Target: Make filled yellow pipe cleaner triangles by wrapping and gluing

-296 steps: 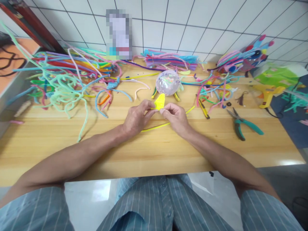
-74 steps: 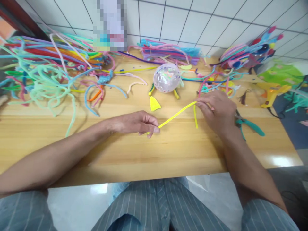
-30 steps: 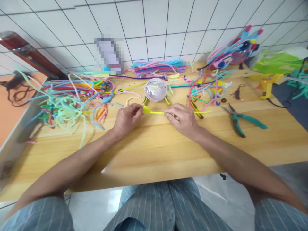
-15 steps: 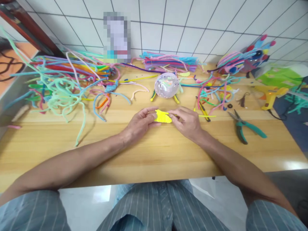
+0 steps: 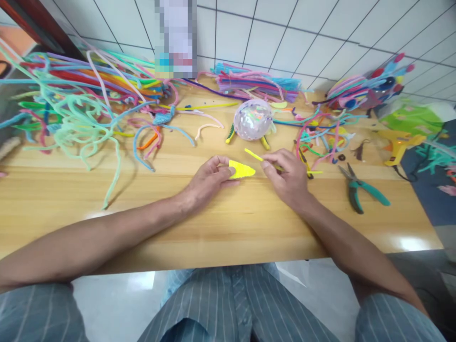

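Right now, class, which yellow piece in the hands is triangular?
The flat yellow piece in the left hand; the right hand holds a slim yellow pipe cleaner.

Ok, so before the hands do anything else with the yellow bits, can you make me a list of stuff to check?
1. Triangle held: ok. The left hand pinches the yellow triangle.
2. Strip held: ok. The right hand pinches the thin yellow strip.
3. Triangle and strip not tangled: ok. A gap shows between them.
4. Pliers away from the fingers: ok. They lie on the table, apart from both hands.
5. Cutter blade tucked in: cannot tell. It's close by the right hand, too small to see well.
6. Glue gun cool: cannot tell. A picture can't show heat.
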